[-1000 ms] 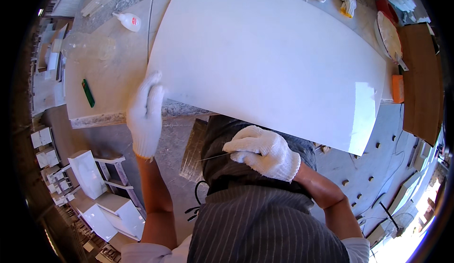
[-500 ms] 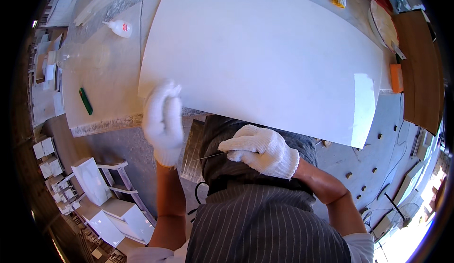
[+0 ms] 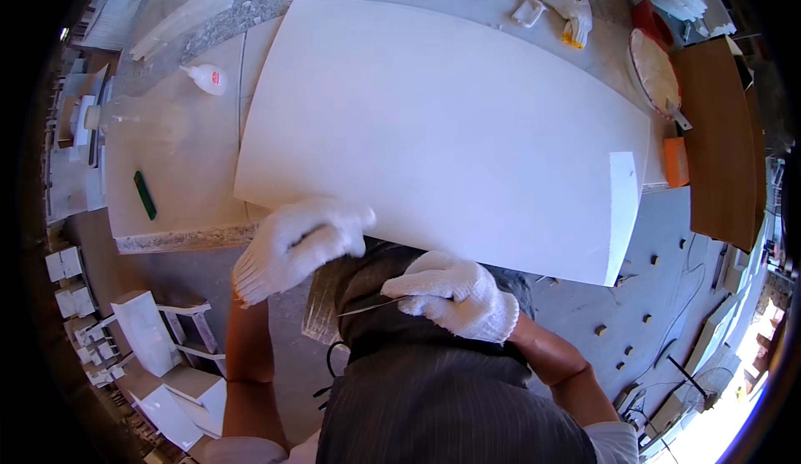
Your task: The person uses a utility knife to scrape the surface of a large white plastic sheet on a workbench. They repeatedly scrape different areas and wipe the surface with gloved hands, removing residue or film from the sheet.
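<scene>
The large white panel (image 3: 450, 122) lies across the worktable (image 3: 179, 201), long axis ten to four o'clock, its near edge under the curled, empty-looking left hand (image 3: 296, 243), while the right hand (image 3: 459, 293) pinches what seems a thin blade (image 3: 367, 307).

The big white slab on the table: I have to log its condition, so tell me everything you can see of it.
The white slab is a large, plain, smooth rectangular panel, matte, maybe stone or board. It lies flat on the worktable, its near edge overhanging toward the person. The right end shows a thick cut face, brighter in the light. No cracks or marks are visible. The gloved left hand rests at the near-left edge; the gloved right hand, holding a thin blade-like tool, is just below the near edge.
</scene>
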Tool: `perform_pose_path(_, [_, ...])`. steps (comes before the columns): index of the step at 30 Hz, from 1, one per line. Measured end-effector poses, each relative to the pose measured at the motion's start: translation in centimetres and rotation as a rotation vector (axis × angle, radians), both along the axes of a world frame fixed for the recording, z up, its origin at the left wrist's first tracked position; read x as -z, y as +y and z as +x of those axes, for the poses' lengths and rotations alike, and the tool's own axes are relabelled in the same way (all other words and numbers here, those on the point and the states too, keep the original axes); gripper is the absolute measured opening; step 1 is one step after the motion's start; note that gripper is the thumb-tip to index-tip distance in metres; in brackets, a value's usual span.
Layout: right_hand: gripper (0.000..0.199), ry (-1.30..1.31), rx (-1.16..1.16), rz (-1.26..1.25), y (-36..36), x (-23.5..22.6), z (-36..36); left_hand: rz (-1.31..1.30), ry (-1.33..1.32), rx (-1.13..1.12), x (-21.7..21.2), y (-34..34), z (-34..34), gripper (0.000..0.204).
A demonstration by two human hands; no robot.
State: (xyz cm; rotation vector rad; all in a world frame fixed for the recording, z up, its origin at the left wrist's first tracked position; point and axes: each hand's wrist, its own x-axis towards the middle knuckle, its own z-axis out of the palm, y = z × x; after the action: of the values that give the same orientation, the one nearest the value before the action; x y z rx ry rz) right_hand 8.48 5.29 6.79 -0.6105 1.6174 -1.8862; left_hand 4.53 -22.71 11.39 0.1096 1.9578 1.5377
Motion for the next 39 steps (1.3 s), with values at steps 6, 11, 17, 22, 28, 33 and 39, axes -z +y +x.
perform_pose_path(6, [0.039, 0.426, 0.177, 0.135, -1.2, -0.8, -0.6, -0.662, 0.940, -0.194, 3.4, 0.1, -0.2, 0.034])
perform_pose_path(11, [0.031, 0.603, 0.201, 0.225, -1.0, -0.9, -1.1, -0.585, 0.966, 0.004, 5.0, 4.2, 0.7, 0.036])
perform_pose_path(17, [0.030, 0.659, 0.248, 0.289, -0.8, -0.8, -1.0, -0.868, 1.018, -0.364, 6.2, 3.5, -1.0, 0.033])
perform_pose_path(22, [0.030, 0.659, 0.372, 0.267, -0.8, -0.9, -1.0, -0.437, 0.843, -0.178, 4.4, 4.1, -0.6, 0.031])
perform_pose_path(28, [0.030, 0.711, 0.450, 0.298, -0.7, -1.3, -1.3, -0.668, 1.078, -0.113, 4.3, 4.9, -3.4, 0.042])
perform_pose_path(33, [0.027, 0.753, 0.480, 0.358, -0.2, -1.4, -1.3, -0.754, 1.148, 0.055, 5.1, 6.5, -6.1, 0.047])
perform_pose_path(39, [0.023, 0.667, 0.491, 0.313, 0.5, 1.2, -2.2, -0.987, 1.056, -0.048, 7.4, 2.7, -14.3, 0.057])
